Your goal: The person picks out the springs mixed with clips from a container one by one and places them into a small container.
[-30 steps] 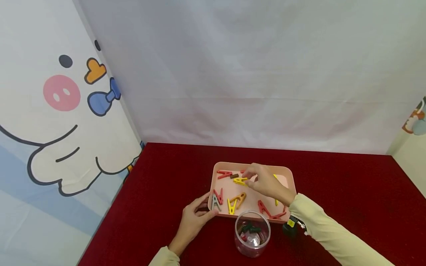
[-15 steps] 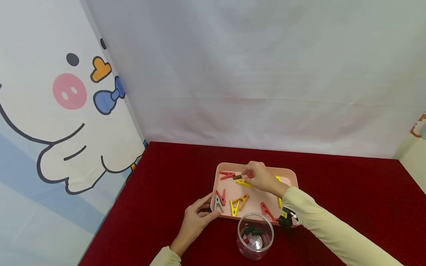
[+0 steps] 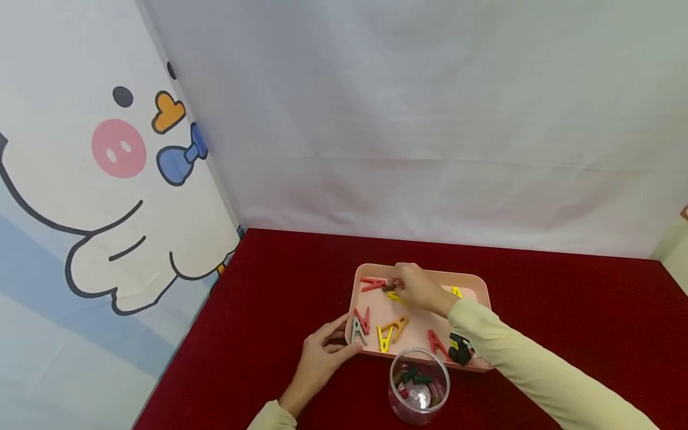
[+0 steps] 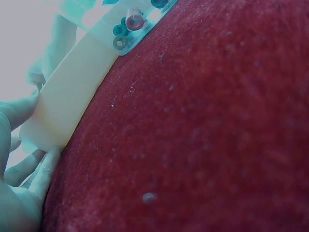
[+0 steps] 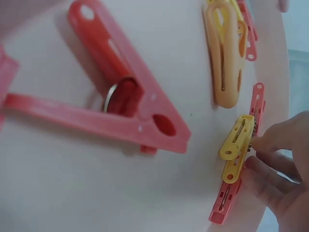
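My right hand [image 3: 421,288] reaches into a pink tray [image 3: 380,309], with thumb and fingertips pinching a small dark-brown spring [image 3: 388,288]. Beside the spring lie a red clothespin [image 3: 372,283] and a yellow clothespin [image 5: 237,137]; the right wrist view shows the dark coil [image 5: 250,145] partly hidden by fingers. My left hand [image 3: 321,356] grips the tray's near left corner, thumb on the front wall and fingers along the side. Near that corner are a grey clothespin [image 3: 357,331] and another red clothespin [image 3: 364,321].
A clear round jar [image 3: 409,413] holding several springs stands just in front of the tray. Orange [image 3: 399,327], yellow [image 3: 384,339] and red [image 3: 436,342] clothespins lie inside the tray. Dark red cloth [image 3: 301,286] covers the table, with a pale curtain behind.
My right hand has come down from above the yellow clothespin to the brown spring, its fingers closing there. The left hand stays at the tray corner. The head view has shifted slightly.
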Demonstrator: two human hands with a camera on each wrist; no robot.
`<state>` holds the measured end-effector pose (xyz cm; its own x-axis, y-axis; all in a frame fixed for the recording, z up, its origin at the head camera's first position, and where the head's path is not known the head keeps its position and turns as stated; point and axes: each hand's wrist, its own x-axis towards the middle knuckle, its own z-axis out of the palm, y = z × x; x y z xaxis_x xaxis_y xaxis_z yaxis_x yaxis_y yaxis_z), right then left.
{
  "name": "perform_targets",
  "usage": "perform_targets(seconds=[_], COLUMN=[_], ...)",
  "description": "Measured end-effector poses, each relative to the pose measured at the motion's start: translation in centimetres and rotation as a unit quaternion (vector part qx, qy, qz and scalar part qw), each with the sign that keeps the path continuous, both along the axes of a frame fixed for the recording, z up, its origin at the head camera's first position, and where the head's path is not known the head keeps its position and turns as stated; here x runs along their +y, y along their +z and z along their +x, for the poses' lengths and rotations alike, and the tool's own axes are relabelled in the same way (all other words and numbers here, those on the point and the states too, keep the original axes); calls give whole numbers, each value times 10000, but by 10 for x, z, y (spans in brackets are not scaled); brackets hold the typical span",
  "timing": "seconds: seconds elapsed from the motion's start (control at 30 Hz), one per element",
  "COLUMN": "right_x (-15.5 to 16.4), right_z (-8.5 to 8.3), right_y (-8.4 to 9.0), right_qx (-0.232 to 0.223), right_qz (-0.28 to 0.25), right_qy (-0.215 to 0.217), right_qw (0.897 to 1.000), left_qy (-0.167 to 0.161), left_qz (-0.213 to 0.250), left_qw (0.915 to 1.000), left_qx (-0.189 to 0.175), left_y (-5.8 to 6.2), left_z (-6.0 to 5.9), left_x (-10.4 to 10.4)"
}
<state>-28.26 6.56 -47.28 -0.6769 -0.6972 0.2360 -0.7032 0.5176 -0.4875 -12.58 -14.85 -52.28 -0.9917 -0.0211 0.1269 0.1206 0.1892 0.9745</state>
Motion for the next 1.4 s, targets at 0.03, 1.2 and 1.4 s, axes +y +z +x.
perform_targets(seconds=[0.03,1.2,1.4], right_x=[-1,-4,-2], right_z=[-1,-15,-12], right_y=[0,-6,1], right_qx=[11,-12,-87], right_qz=[55,116,18], right_qy=[-10,64,133], right_qw=[10000,9999,9999], left_qy=[-1,51,63], left_qz=[7,-12,-32], left_qw=[10000,10000,9999], left_qx=[10,-3,100], left_y=[-1,-4,0], left_z=[-1,-5,-4], left_x=[0,5,4])
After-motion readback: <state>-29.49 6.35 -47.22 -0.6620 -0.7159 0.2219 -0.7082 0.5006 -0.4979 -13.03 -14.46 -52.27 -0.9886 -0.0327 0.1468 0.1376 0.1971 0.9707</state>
